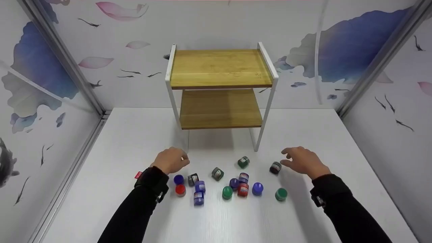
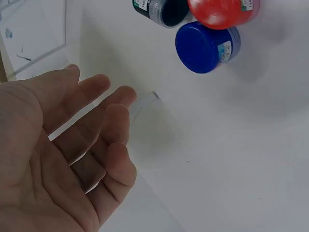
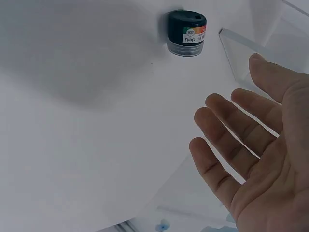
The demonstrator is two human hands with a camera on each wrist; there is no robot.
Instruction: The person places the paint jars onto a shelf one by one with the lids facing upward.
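Observation:
Several small paint jars lie scattered on the white table (image 1: 135, 135) in front of a two-tier wooden shelf (image 1: 220, 87). My left hand (image 1: 172, 160) hovers empty with relaxed fingers, just behind a blue jar (image 1: 179, 179) and a red jar (image 1: 180, 190). In the left wrist view the blue jar (image 2: 206, 47), the red jar (image 2: 223, 11) and a black jar (image 2: 161, 10) lie beyond my fingers (image 2: 104, 116). My right hand (image 1: 302, 160) hangs open and empty beside a black jar (image 1: 275, 167). The right wrist view shows that black jar (image 3: 187, 33) ahead of my spread fingers (image 3: 227, 125).
Green jars (image 1: 243, 162) (image 1: 280, 194) (image 1: 227, 192), purple ones (image 1: 257, 189) (image 1: 199, 198) and another red one (image 1: 242, 189) cluster mid-table. Patterned walls with metal corner posts (image 1: 64, 57) enclose the table on three sides. Both shelf boards carry nothing.

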